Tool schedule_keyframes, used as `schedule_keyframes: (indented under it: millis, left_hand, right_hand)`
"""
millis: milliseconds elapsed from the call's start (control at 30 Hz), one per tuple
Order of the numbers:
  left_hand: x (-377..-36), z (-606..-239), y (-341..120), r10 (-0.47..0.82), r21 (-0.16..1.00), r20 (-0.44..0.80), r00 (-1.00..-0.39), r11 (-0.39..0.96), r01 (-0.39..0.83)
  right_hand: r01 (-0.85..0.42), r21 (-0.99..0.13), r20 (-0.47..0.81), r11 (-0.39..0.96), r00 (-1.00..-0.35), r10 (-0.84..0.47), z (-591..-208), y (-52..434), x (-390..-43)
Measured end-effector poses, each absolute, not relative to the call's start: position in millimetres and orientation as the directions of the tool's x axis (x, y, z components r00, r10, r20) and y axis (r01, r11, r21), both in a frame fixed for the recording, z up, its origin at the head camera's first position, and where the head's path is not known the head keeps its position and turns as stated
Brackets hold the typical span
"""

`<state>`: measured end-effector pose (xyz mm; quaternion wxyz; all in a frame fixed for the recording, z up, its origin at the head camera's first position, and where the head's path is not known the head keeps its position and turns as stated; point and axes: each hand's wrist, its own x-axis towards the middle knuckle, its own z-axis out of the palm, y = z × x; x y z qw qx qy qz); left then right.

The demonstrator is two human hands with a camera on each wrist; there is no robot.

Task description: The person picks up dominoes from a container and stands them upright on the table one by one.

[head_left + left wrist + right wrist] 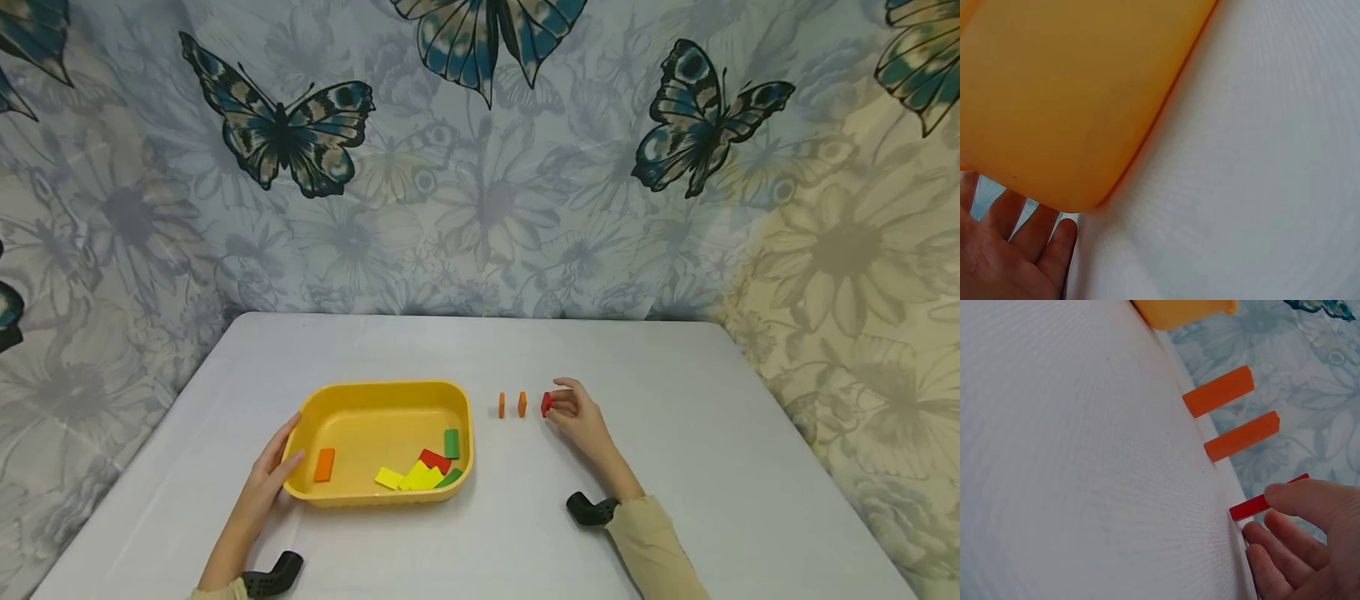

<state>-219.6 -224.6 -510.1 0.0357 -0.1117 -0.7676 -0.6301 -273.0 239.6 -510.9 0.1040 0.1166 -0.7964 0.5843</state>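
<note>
My left hand [264,468] rests along the left end of a yellow plastic tray [375,388], its thumb at the rim. In the left wrist view, extended fingers [1054,250] lie against the tray's outer wall [1066,106], some tips hidden behind it. My right hand [581,419] pinches a red domino block [545,405] between thumb and fingers. In the right wrist view, the red domino block [1249,508] stands upright, its lower end at the table. Two orange domino blocks [522,405] [1219,391] stand upright in a row between it and the tray.
Inside the tray lie an orange block [324,465], a red block [435,460], green blocks [452,443] and several yellow blocks [420,477]. A white-covered table [480,550] bears everything. Butterfly-patterned cloth [480,208] hangs behind it. Each wrist wears a black device [591,509].
</note>
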Motion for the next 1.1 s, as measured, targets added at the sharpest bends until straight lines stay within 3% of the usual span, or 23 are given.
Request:
schedule_keyframes:
  millis: [300,467,600,667,767,867,967,1100]
  left_hand:
    - [-217,-509,-224,0.109,0.956,0.199,-0.974,0.195,0.217]
    - [-218,-509,-222,0.119,0.959,0.194,-0.974,0.186,0.214]
    - [-220,-508,-223,0.111,0.96,0.183,-0.977,0.194,0.202]
    - [-221,-507,-221,0.107,0.961,0.184,-0.977,0.189,0.201]
    - [-220,-507,-222,0.106,0.96,0.186,-0.977,0.191,0.204]
    - [-220,-508,-225,0.11,0.959,0.188,-0.976,0.195,0.207]
    - [-220,-507,-226,0.111,0.96,0.183,-0.977,0.193,0.202]
    - [-219,-507,-224,0.111,0.965,0.172,-0.979,0.182,0.19]
  right_hand:
    - [-0.284,-0.9,0.28,0.33,-0.958,-0.062,-482,228,-261]
    - [-0.459,-0.791,0.489,0.404,-0.872,-0.032,-451,210,-249]
    - [-0.584,-0.716,0.568,0.382,-0.806,-0.167,-430,185,-246]
    - [-0.59,-0.738,0.524,0.327,-0.807,-0.273,-418,172,-245]
    - [-0.477,-0.853,0.363,0.211,-0.833,-0.417,-406,145,-247]
    - [-0.372,-0.902,0.219,0.221,-0.833,-0.508,-408,112,-254]
    - [-0.409,-0.82,0.156,0.401,-0.832,-0.532,-429,82,-264]
    - [-0.504,-0.557,0.133,0.66,-0.839,-0.528,-456,61,-266]
